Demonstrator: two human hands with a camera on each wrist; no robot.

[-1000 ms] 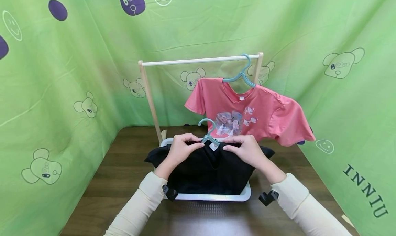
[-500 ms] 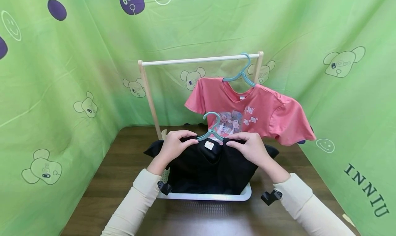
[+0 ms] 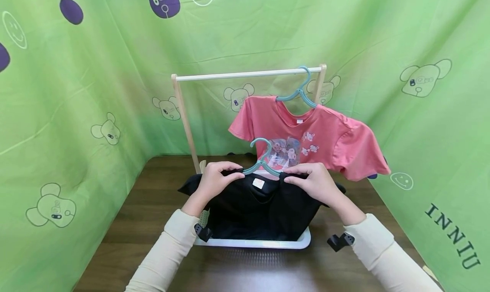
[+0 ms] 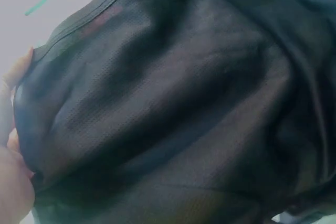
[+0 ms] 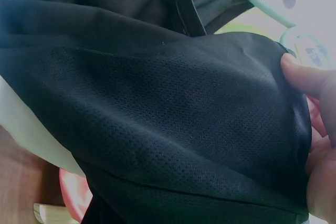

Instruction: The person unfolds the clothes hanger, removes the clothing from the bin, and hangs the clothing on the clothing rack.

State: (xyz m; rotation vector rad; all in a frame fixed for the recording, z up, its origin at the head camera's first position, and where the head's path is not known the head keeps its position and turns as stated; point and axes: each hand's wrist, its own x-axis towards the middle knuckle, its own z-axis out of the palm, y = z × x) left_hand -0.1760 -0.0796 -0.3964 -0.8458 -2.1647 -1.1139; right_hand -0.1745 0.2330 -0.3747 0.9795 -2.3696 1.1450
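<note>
A black short-sleeved shirt [image 3: 245, 211] with a white neck label hangs from both hands over a white basket [image 3: 252, 243]. Inside its neckline is a light teal hanger [image 3: 262, 161], hook up, its arms running under the shoulders. My left hand [image 3: 215, 180] pinches the left shoulder by the collar, thumb in front. On the other side my right hand [image 3: 314, 182] pinches the right shoulder cloth where the hanger arm enters. The right wrist view shows the thumb [image 5: 304, 77] pressed on the black mesh cloth; in the left wrist view the shirt [image 4: 157, 98] fills most of the picture.
Behind stands a clothes rack with a white rail [image 3: 245, 75] and wooden posts. A pink T-shirt [image 3: 325, 143] hangs at its right end on a blue hanger [image 3: 300, 91]. Green printed curtains [image 3: 95, 70] enclose the brown wooden table [image 3: 126, 224].
The hands have moved apart along the collar, and the neckline has widened. More of the teal hanger's arms shows, and its hook stands higher. Lately the right hand has shifted slightly right.
</note>
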